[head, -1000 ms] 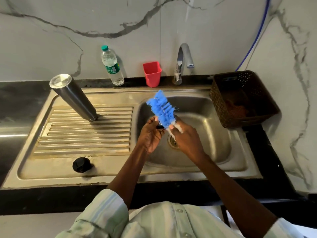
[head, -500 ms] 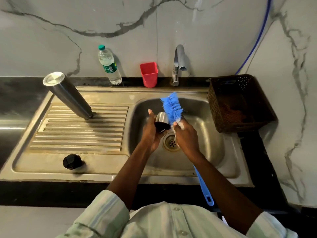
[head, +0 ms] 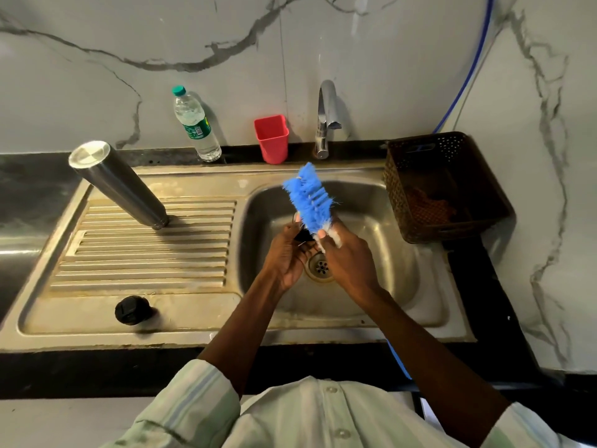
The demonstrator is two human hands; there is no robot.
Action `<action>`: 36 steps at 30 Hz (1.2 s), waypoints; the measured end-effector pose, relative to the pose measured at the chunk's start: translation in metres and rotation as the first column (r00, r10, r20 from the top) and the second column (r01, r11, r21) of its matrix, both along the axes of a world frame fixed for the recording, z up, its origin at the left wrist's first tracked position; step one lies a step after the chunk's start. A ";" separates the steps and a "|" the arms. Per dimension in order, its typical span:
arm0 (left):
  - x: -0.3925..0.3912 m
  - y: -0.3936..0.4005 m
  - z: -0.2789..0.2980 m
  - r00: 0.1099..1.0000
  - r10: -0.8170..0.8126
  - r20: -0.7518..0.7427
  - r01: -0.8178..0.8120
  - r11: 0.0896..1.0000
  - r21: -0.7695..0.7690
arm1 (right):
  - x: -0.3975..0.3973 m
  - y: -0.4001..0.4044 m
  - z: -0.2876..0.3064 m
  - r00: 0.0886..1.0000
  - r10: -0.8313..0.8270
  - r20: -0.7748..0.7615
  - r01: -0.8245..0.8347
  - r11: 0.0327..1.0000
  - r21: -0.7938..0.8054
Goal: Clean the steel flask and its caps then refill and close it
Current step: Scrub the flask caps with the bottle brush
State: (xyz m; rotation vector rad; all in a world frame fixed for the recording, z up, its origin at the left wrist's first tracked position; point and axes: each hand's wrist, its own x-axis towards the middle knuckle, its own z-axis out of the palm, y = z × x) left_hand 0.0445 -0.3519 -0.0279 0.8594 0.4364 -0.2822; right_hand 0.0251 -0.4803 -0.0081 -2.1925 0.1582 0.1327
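- A tall shiny steel flask (head: 118,184) stands upside down on the ribbed draining board (head: 145,250) on the left. Its mouth is down on the ribs and its flat bottom points up and to the left.
- A round black cap (head: 131,310) lies near the front edge of the board, well apart from the flask.
- A clear plastic water bottle with a green lid (head: 196,124), a red square cup (head: 271,138) and a shiny tap (head: 325,119) stand along the back wall.
- The left hand (head: 287,253) is over the sink bowl (head: 397,253), fingers curled round a small steel and black cap (head: 301,229).
- The right hand (head: 350,257) grips a blue bottle brush (head: 308,197) just under its bristles. The bristles point up and touch the small cap.
- A dark brown plastic basket (head: 452,156) sits on the right.
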 end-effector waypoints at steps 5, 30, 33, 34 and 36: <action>-0.001 0.001 0.005 1.000 0.015 -0.016 -0.016 0.998 -0.062 | 0.009 -0.010 -0.001 0.996 -0.068 -0.066 0.076 0.989 0.125; -0.001 0.011 -0.004 0.989 0.147 0.034 -0.139 0.975 -0.174 | -0.001 0.005 0.000 0.999 -0.028 -0.039 0.033 0.987 0.156; 0.005 0.017 -0.006 0.990 0.131 0.050 -0.120 0.976 -0.183 | -0.005 0.006 0.001 1.000 -0.016 -0.014 0.018 0.988 0.154; 0.004 0.016 -0.007 0.993 0.115 0.037 -0.107 0.979 -0.173 | -0.002 0.003 0.001 0.999 -0.032 -0.025 0.036 0.987 0.160; 0.001 0.015 -0.007 0.998 0.067 0.011 -0.065 0.991 -0.117 | 0.000 -0.002 -0.002 0.998 -0.037 -0.046 0.043 0.989 0.142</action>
